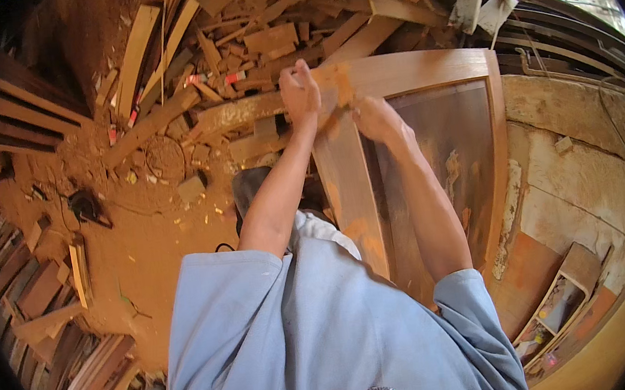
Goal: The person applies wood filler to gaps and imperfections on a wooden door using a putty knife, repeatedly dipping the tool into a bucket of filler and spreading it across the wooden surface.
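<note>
A wooden framed panel [421,72], perhaps a door, lies in front of me with a dark glossy inset [437,160]. Orange-brown filler-like smears [343,83] mark its upper left corner, and more patches run down the left rail. At that corner's outer edge is my left hand [301,98], its fingers loosely apart and partly bent, nothing visible in them. My right hand [380,118] is closed over the inner side of the same corner, fingertips toward the smeared wood. Whatever it may hold is hidden by the fingers.
Scrap wood [268,41] is heaped beyond the panel. Stacked boards [26,110] and more offcuts [44,296] line the left side of the brown dusty floor [137,249]. On the right are a worn pale slab [575,185] and a narrow wooden tray [579,271] with small items.
</note>
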{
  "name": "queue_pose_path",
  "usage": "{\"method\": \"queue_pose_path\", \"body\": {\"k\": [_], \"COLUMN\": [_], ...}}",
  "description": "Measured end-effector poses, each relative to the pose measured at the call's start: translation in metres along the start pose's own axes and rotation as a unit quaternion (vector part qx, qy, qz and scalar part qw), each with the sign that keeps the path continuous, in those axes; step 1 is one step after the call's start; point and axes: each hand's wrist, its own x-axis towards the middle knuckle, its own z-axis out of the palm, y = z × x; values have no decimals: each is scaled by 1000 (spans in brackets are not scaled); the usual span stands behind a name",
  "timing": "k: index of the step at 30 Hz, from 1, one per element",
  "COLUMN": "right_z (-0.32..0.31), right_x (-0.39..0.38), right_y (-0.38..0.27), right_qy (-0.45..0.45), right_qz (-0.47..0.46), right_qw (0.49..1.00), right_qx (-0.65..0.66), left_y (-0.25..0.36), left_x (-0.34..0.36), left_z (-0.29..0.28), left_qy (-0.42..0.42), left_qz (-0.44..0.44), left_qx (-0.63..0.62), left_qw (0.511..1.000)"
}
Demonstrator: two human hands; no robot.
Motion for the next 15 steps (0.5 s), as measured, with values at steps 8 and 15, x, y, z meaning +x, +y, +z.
{"method": "queue_pose_path", "body": {"k": [8, 15], "right_z": [-31, -8], "right_x": [-42, -2], "right_y": [-18, -6], "right_qy": [80, 135], "right_qz": [91, 47], "right_qw": [966, 977], "right_qx": [230, 160], "left_y": [-5, 0], "left_x": [4, -4], "left_z": [-2, 0], "left_qy": [-11, 0], "left_qz": [-17, 1], "left_qx": [-12, -18], "left_qw": [1000, 1000]}}
